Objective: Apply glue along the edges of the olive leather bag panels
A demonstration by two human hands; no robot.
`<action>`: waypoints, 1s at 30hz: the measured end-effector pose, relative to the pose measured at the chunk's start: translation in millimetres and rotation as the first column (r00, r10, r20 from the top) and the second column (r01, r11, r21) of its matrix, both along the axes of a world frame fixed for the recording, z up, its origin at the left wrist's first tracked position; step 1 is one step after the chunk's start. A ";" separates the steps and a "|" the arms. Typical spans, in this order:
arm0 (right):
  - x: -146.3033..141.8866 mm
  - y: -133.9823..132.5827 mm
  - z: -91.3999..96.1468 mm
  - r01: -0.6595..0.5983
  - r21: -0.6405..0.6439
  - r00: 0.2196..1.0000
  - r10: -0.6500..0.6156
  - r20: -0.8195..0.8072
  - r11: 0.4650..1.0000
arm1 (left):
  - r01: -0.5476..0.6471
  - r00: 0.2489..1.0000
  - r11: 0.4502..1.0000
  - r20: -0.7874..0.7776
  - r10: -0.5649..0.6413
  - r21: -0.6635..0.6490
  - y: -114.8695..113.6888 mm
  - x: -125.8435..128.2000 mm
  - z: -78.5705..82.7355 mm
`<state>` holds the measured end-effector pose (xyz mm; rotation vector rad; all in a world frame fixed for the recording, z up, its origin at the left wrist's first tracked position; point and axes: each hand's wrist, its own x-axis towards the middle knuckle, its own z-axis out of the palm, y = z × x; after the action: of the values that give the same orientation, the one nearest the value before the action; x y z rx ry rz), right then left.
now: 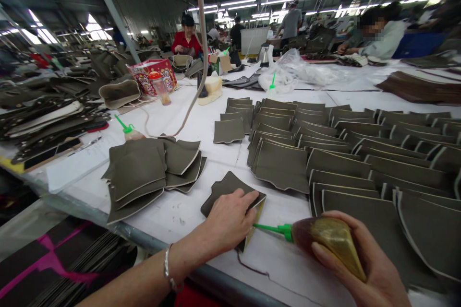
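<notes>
My left hand (230, 218) presses down on a small dark olive leather piece (225, 188) lying on the white table (187, 124), fingers curled over its lifted edge. My right hand (363, 261) is wrapped round a brown glue squeeze bottle (324, 240) with a green nozzle. The nozzle tip points left and touches the edge of that piece just under my left fingers. A bracelet sits on my left wrist.
Several overlapping rows of the same olive pieces (345, 153) cover the table's right half. A loose pile of them (147, 170) lies to the left, with another green-capped bottle (129, 132) behind it. A hanging hose (201, 33) drops at centre. Other people work at the far tables.
</notes>
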<state>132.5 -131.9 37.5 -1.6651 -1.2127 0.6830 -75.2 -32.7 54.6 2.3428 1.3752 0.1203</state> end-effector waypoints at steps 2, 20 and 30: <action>7.5 7.9 0.0 0.032 0.019 0.999 -0.032 0.038 0.999 | 0.007 1.000 1.000 0.004 -0.007 0.000 0.3 -0.1 0.1; 40.1 24.9 -18.2 -0.036 0.074 0.994 0.028 0.104 0.997 | 0.027 0.999 1.000 0.021 -0.027 0.003 4.3 -0.8 -2.3; 36.1 9.4 -24.2 -0.140 0.022 0.986 0.137 0.100 0.990 | 0.007 0.999 1.000 0.045 -0.006 -0.015 4.0 -0.5 -0.5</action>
<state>168.5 -122.5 13.4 -1.6171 -1.4122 0.6714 -75.7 -28.8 54.0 2.3175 1.3426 0.1588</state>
